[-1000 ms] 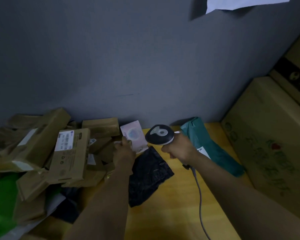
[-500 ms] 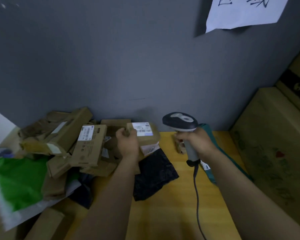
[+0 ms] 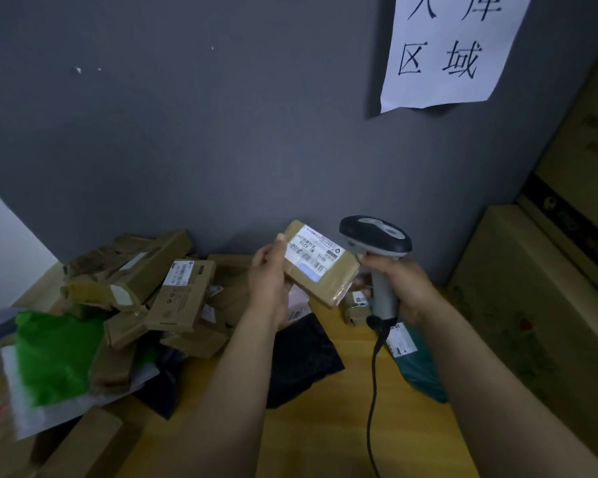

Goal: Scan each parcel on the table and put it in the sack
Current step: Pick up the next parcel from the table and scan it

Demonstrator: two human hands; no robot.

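My left hand [image 3: 269,281] grips a small brown box parcel [image 3: 332,277] by its left end and holds it above the table, white label facing up. My right hand [image 3: 399,282] grips the grey handle of a barcode scanner [image 3: 377,236], whose dark head sits right beside the parcel's right end. A pile of brown cardboard parcels [image 3: 183,294] lies at the left of the wooden table [image 3: 325,426]. A black poly bag [image 3: 304,360] lies under my left forearm. A teal poly bag [image 3: 418,370] lies under my right arm. No sack is identifiable.
A green and white poly mailer [image 3: 52,353] lies at the table's left edge. Large cardboard cartons [image 3: 539,305] stand against the right side. A grey wall with a paper sign [image 3: 449,50] rises behind the table. The scanner's cable [image 3: 372,391] hangs down across the table.
My left hand has picked the small brown parcel out of the pile and raised it, turning its label up. The scanner in my right hand has come up beside it.
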